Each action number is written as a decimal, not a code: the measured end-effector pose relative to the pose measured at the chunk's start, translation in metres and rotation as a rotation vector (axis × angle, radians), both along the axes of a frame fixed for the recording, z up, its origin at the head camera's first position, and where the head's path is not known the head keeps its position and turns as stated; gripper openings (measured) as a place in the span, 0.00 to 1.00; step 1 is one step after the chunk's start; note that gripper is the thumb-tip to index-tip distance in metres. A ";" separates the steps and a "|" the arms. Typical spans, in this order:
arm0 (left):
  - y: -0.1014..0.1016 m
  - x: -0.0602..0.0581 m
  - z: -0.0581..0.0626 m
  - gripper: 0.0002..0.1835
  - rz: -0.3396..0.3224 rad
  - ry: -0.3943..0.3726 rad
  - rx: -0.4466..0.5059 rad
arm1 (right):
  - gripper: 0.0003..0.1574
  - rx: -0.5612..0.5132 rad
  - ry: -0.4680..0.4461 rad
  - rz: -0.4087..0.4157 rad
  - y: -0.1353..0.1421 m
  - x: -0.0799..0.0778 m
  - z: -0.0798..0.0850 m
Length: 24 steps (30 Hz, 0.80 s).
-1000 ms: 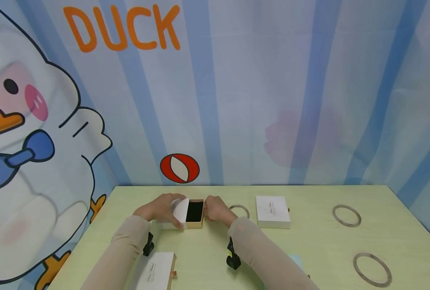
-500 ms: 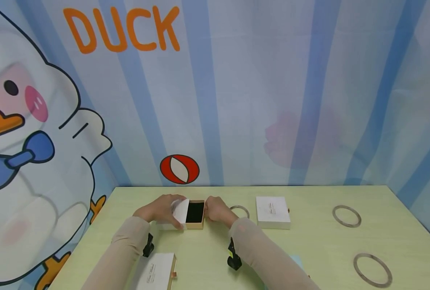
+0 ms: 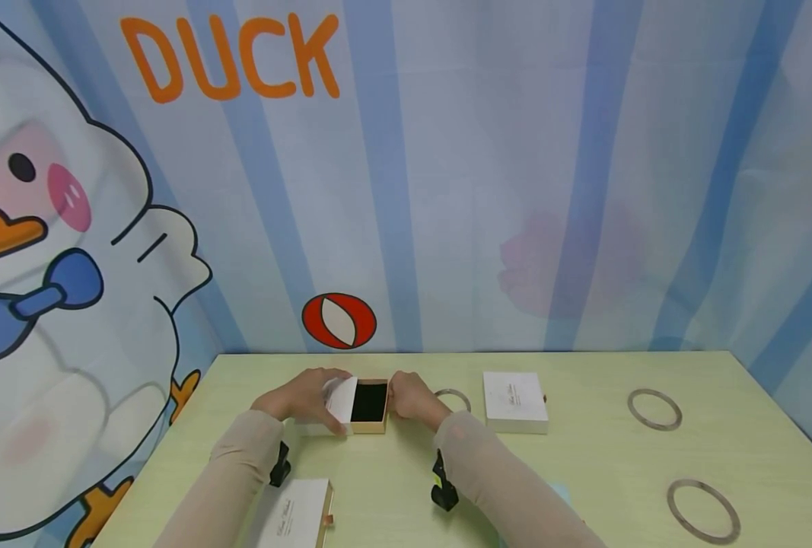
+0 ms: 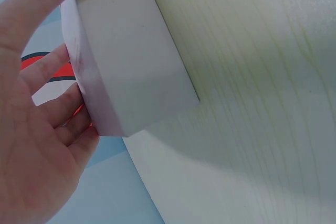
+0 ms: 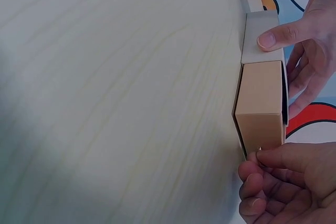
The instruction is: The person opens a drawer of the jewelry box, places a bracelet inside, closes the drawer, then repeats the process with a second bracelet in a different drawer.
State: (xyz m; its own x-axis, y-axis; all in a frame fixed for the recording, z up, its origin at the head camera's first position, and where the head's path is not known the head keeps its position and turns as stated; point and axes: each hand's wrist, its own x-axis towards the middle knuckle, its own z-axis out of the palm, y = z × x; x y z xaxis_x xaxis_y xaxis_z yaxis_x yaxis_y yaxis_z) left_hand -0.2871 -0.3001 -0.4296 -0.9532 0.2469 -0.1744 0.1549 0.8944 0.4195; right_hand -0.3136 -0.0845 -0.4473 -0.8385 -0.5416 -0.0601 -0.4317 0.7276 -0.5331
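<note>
A small drawer box stands near the table's back left, its white sleeve (image 3: pixel 339 399) lying over the left part. From the sleeve's right end sticks out a tan drawer (image 5: pixel 260 87) with a black inside (image 3: pixel 370 402). My left hand (image 3: pixel 303 392) grips the sleeve, thumb on the near side and fingers round the far side, as the left wrist view also shows. At the drawer's end, my right hand (image 3: pixel 415 397) pinches a small pull between thumb and finger; the pull itself is mostly hidden. How far the drawer's hidden part reaches into the sleeve cannot be seen.
Beside my right wrist lies a grey ring (image 3: pixel 456 392), partly covered. Two more grey rings, one farther back (image 3: pixel 662 427) and one nearer (image 3: pixel 737 521), lie right. White boxes stand behind the right forearm (image 3: pixel 515 396) and at front left (image 3: pixel 292 514). A light blue item (image 3: pixel 560 493) shows under the right sleeve.
The drawer has slid slightly farther right out of the sleeve, together with my right hand. My left hand and the white sleeve stay in place.
</note>
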 end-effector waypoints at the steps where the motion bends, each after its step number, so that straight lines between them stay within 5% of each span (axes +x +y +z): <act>1: 0.000 0.000 0.000 0.52 0.001 -0.001 0.001 | 0.34 -0.002 0.007 0.002 0.001 0.001 0.001; 24: 0.002 0.001 0.001 0.52 -0.006 0.002 -0.028 | 0.33 -0.004 -0.025 -0.024 0.003 0.000 0.000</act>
State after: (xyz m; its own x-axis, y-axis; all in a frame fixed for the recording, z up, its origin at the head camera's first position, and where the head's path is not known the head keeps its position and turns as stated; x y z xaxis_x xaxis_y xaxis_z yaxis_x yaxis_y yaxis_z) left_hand -0.2858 -0.2983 -0.4283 -0.9520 0.2479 -0.1795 0.1614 0.9049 0.3939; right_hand -0.3138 -0.0818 -0.4472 -0.8493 -0.5219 -0.0787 -0.4011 0.7351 -0.5465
